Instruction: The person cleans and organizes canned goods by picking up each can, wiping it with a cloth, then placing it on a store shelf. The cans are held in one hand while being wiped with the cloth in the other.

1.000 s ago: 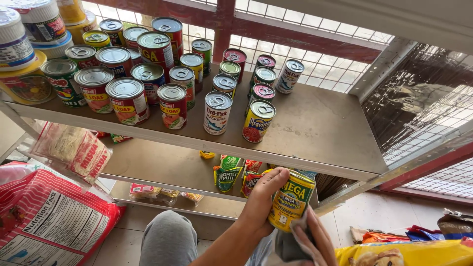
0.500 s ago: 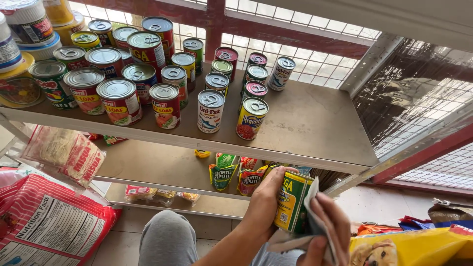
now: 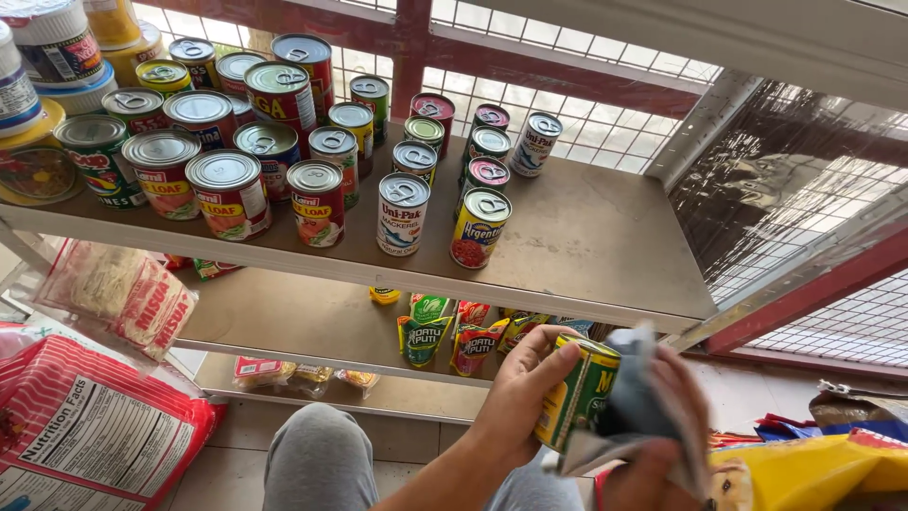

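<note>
Left-hand grip (image 3: 525, 393) wrapped around green-and-yellow can (image 3: 579, 393), fingers on side wall, thumb near top rim; right-hand grip (image 3: 662, 445) closed on grey cloth (image 3: 636, 397), pressed against can's face. Held low, in front of lower shelf (image 3: 312, 322), below tinned rows on upper shelf (image 3: 586, 237). Likely rigid, fairly heavy, smooth label slippery: best clasped around the middle. Left forearm angled up from lower frame, wrist bent inward.

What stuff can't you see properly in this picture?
- Head view: the right hand is motion-blurred, and so is the grey cloth it presses on the green and yellow can.
- The cloth hides the can's right side.
- The left hand covers the can's left side.
- The shelf hides the pouches behind its edge.
</note>
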